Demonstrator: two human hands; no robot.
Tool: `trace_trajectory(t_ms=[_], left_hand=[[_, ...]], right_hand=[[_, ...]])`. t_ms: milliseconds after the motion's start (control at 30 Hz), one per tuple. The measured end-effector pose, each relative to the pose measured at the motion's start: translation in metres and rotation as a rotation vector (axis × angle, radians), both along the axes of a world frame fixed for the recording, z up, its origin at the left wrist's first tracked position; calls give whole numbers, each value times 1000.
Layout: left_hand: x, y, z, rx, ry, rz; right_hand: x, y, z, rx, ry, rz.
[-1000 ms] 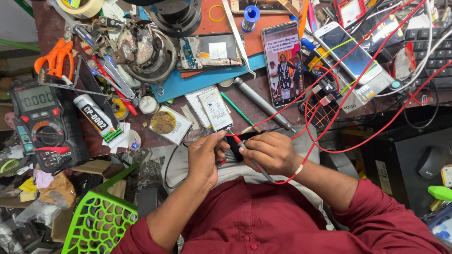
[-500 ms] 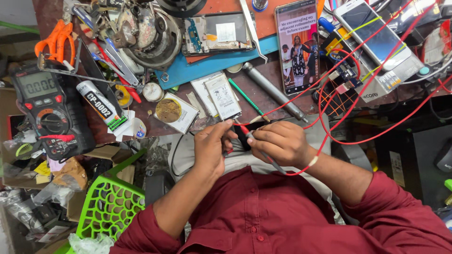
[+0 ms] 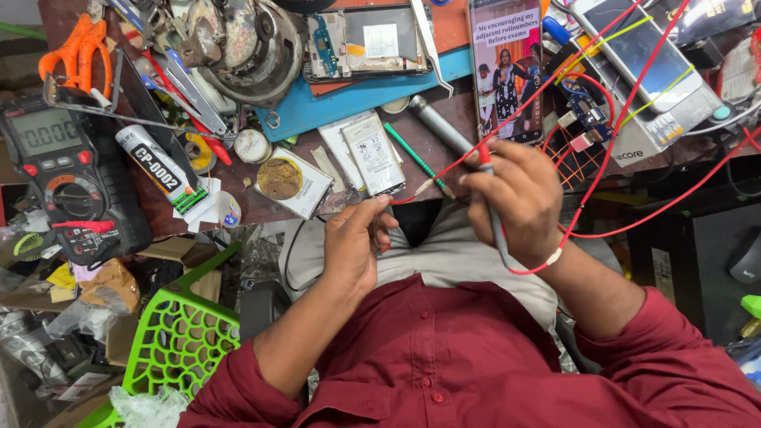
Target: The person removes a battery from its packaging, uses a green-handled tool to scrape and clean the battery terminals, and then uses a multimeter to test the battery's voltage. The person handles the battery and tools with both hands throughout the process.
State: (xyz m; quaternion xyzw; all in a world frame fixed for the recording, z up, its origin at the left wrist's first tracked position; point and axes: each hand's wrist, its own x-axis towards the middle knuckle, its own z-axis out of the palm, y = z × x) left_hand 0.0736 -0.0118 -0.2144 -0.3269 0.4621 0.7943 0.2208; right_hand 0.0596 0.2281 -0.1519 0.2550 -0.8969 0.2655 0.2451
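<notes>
The right hand [image 3: 515, 198] grips a red probe [image 3: 485, 162] with closed fingers, its tip near the flat battery [image 3: 372, 154] at the table edge. The left hand [image 3: 353, 242] pinches a red wire [image 3: 400, 200] beside it. A slipping tip could short the battery contacts.

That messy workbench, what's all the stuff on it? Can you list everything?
Digital multimeter with dial: one, black and red, left edge of bench.
Orange-handled scissors: one, top left corner.
White glue tube with black label: one, right of the multimeter.
Round metal motor part: one, grey and rusty, top centre.
Opened phone frame: one, on a blue mat.
Flat silver phone battery: one, centre.
Phone with lit screen: one, top right of centre.
Green plastic lattice chair: one, lower left.
Red wires: several, right side.
Left hand: near the battery, fingers curled.
Right hand: gripping a thin grey probe on a red wire.
</notes>
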Motion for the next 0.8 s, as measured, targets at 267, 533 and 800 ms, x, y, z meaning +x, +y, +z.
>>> trace_trajectory(t_ms=[267, 533, 800], left_hand=[[-1, 0, 3, 17, 8, -6], [-1, 2, 2, 12, 8, 3], [-2, 4, 2, -16, -8, -9]], right_hand=[[-16, 8, -4, 95, -187, -92], [-10, 5, -1, 99, -130, 8], [-1, -6, -1, 159, -116, 149]])
